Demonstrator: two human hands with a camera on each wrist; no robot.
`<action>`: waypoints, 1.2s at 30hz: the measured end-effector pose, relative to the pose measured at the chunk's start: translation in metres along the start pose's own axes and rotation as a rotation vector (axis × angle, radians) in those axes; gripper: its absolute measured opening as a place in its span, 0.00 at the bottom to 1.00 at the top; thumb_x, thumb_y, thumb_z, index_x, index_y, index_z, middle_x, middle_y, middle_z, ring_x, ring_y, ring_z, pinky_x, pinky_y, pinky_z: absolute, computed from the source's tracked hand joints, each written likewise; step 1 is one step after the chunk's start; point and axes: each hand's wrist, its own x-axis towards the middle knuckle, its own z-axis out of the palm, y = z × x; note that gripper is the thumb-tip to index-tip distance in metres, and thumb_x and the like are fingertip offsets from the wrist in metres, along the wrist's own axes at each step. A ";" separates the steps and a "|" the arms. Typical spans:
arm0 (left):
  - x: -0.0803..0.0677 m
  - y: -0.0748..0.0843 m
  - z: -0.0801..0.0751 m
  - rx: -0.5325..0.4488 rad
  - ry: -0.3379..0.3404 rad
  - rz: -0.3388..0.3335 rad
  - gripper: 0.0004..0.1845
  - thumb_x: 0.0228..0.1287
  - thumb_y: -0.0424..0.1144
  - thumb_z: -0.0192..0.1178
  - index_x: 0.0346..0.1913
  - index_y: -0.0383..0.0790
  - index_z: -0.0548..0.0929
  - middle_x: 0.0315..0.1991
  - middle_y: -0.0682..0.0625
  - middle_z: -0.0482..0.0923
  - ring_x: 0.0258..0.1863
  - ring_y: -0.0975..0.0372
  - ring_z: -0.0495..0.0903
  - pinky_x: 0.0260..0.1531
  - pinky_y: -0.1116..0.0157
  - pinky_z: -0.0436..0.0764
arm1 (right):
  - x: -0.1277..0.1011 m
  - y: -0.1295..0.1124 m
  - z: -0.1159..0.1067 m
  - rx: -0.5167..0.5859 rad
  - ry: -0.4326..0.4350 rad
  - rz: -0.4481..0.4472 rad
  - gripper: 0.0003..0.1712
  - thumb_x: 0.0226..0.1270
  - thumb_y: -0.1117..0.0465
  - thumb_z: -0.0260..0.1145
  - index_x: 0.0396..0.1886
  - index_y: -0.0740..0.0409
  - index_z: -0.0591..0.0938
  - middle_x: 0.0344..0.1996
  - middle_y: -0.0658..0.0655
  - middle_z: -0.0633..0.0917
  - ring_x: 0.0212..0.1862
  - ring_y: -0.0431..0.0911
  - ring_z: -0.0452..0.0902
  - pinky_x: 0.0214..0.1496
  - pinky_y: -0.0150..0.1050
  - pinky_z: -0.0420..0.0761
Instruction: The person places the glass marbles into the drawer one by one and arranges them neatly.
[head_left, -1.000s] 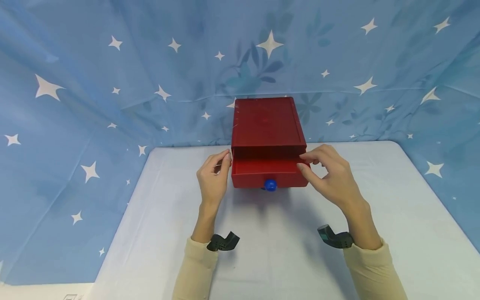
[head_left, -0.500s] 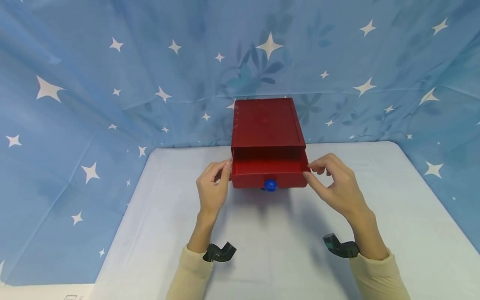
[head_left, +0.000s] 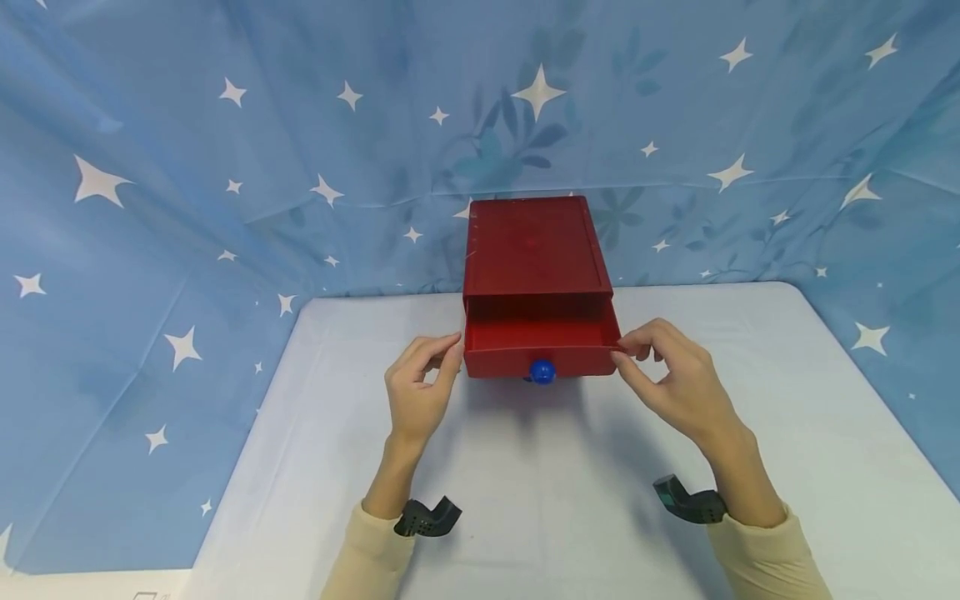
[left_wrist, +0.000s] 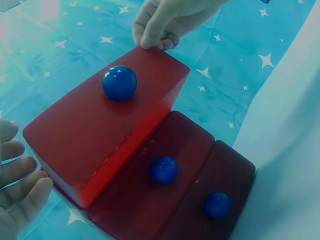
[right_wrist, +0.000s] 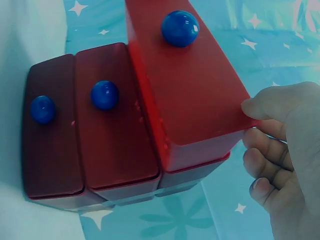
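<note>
A red chest of drawers [head_left: 532, 246] stands at the table's far side. Its top drawer [head_left: 495, 363] is pulled partway out, with a round blue knob [head_left: 542, 372] on the front. No object shows in the visible part of its inside. My right hand [head_left: 675, 379] pinches the drawer's right front corner; the thumb [right_wrist: 270, 102] lies at the front edge in the right wrist view. Beside the left front corner is my left hand [head_left: 420, 387], its relaxed fingers [left_wrist: 20, 170] slightly apart from the drawer in the left wrist view.
Below the top one, a middle drawer [left_wrist: 135, 195] and a bottom drawer [left_wrist: 235, 165] are closed, each with a blue knob. A white cloth covers the table [head_left: 540, 517]. Behind hangs a blue curtain [head_left: 420, 158] with white stars.
My right hand has moved from the drawer's right side wall toward me to its front corner. My left hand has drawn back toward me and slightly left. The drawer looks equally far out.
</note>
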 end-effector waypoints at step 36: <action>-0.021 0.001 0.011 0.225 0.113 0.387 0.15 0.49 0.18 0.72 0.43 0.26 0.87 0.33 0.39 0.85 0.29 0.54 0.86 0.37 0.72 0.87 | -0.016 0.001 0.026 -0.123 0.280 -0.125 0.21 0.73 0.52 0.64 0.41 0.70 0.85 0.34 0.64 0.84 0.32 0.49 0.78 0.38 0.23 0.81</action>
